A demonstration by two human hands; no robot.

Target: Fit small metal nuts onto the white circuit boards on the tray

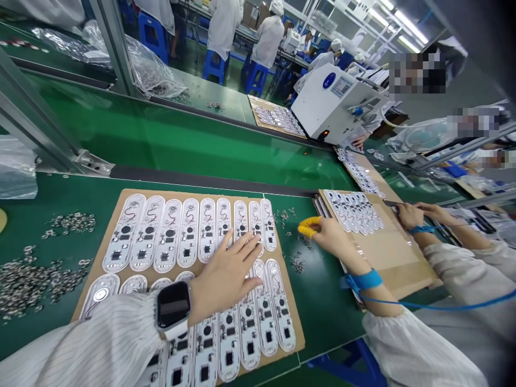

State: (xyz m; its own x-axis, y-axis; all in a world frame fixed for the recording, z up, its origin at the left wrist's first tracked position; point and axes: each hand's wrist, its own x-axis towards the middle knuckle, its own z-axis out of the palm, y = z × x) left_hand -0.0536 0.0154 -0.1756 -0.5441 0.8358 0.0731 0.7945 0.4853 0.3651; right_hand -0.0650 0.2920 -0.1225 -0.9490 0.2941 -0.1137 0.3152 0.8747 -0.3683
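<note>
My left hand (226,266) lies palm down with its fingers spread over the white oval circuit boards (173,236), which sit in two rows on a brown cardboard sheet (300,338). It partly hides several boards; whether it presses on them I cannot tell. To the right of the sheet is my right hand (330,236), with yellow finger cots (309,227) on its fingertips. Those fingertips are pinched together above small metal parts (297,263) scattered on the green table. Anything between them is too small or hidden to see.
Piles of small metal parts (28,282) lie at the left. A co-worker's hands (411,215) are by another cardboard stack (395,252) with boards at the right. Beyond the green conveyor belt (173,145) stands a white machine (334,102). A blue wrist cord (439,306) trails from my right wrist.
</note>
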